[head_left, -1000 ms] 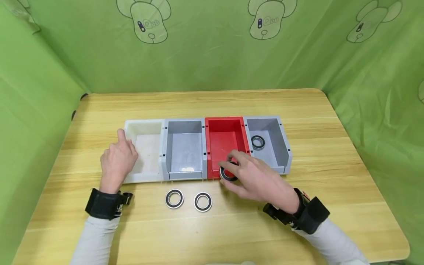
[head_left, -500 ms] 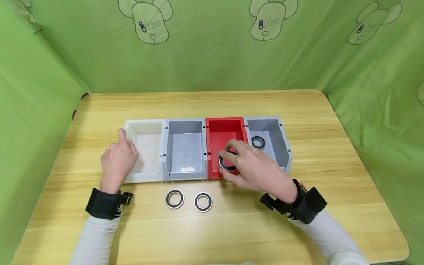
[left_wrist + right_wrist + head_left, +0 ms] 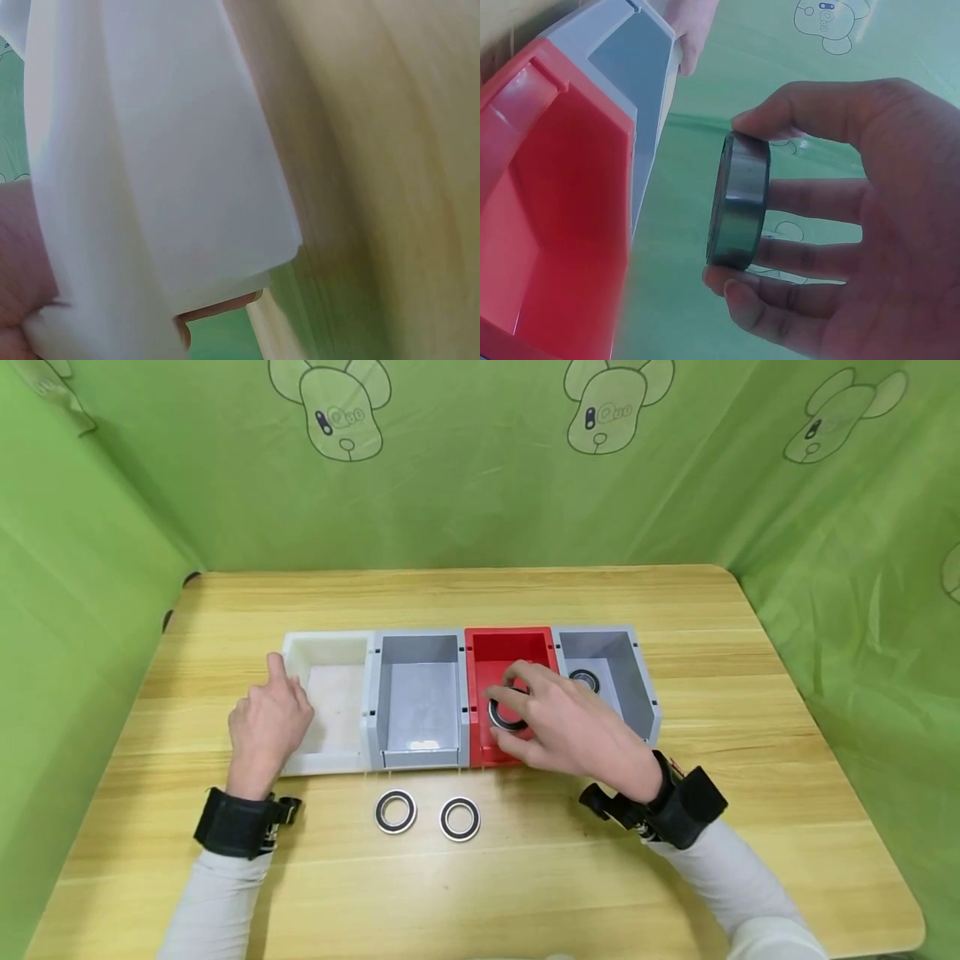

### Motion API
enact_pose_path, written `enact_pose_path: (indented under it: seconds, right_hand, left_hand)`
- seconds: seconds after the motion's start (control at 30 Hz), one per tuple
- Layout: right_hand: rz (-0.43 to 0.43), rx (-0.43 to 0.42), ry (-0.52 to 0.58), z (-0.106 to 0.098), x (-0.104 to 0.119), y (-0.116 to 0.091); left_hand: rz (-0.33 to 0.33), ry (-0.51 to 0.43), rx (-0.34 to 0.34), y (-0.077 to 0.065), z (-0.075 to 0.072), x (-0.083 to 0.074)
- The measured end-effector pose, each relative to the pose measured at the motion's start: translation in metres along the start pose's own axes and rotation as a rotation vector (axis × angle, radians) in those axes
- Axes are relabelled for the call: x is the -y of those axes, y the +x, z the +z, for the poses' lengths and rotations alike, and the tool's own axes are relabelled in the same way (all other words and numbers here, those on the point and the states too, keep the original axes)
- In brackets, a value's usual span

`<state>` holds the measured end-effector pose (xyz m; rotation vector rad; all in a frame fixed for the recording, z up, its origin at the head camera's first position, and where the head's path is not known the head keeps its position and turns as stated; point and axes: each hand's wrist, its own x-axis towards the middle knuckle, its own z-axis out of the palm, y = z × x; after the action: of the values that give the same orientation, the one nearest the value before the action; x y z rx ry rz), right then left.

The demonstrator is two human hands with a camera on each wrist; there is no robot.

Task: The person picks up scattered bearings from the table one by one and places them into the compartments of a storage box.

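Note:
My right hand (image 3: 570, 727) pinches a ball bearing (image 3: 742, 202) by its rim, thumb on one side and fingers on the other. It holds the bearing over the front part of the red bin (image 3: 476, 747); the right wrist view shows the bearing on edge, apart from the bin walls. At the far left, my left hand (image 3: 268, 722) grips the left wall of the white bin (image 3: 326, 764), one finger pointing along the rim. That white wall fills much of the left wrist view and hides most of the fingers.
Two bearings, one on the left (image 3: 395, 812) and another beside it (image 3: 460, 819), lie flat before the bins. A grey bin (image 3: 420, 758) stands between white and red. The right grey bin (image 3: 641, 693) contains another bearing (image 3: 587, 679), partly covered by my right hand.
My right hand has carried its bearing forward and slightly left, from the red bin's front edge to farther over the bin. My left hand has stayed on the white bin.

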<state>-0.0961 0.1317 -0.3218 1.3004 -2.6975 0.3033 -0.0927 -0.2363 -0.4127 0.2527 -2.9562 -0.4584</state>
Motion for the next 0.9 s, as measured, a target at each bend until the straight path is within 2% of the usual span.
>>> enact_pose_path:
  seconds: [0.23, 0.6, 0.9]
  right_hand:
    - [0.056, 0.085, 0.0, 0.001, -0.008, 0.009]
    - [0.105, 0.155, 0.011, 0.008, -0.02, 0.02]
    - [0.11, 0.19, 0.01, 0.017, -0.03, 0.029]
  left_hand:
    - [0.005, 0.003, -0.017, 0.0, 0.001, 0.0]
    - [-0.007, -0.001, 0.002, 0.0, 0.001, -0.001]
    - [-0.013, 0.001, 0.006, -0.001, 0.0, 0.0]
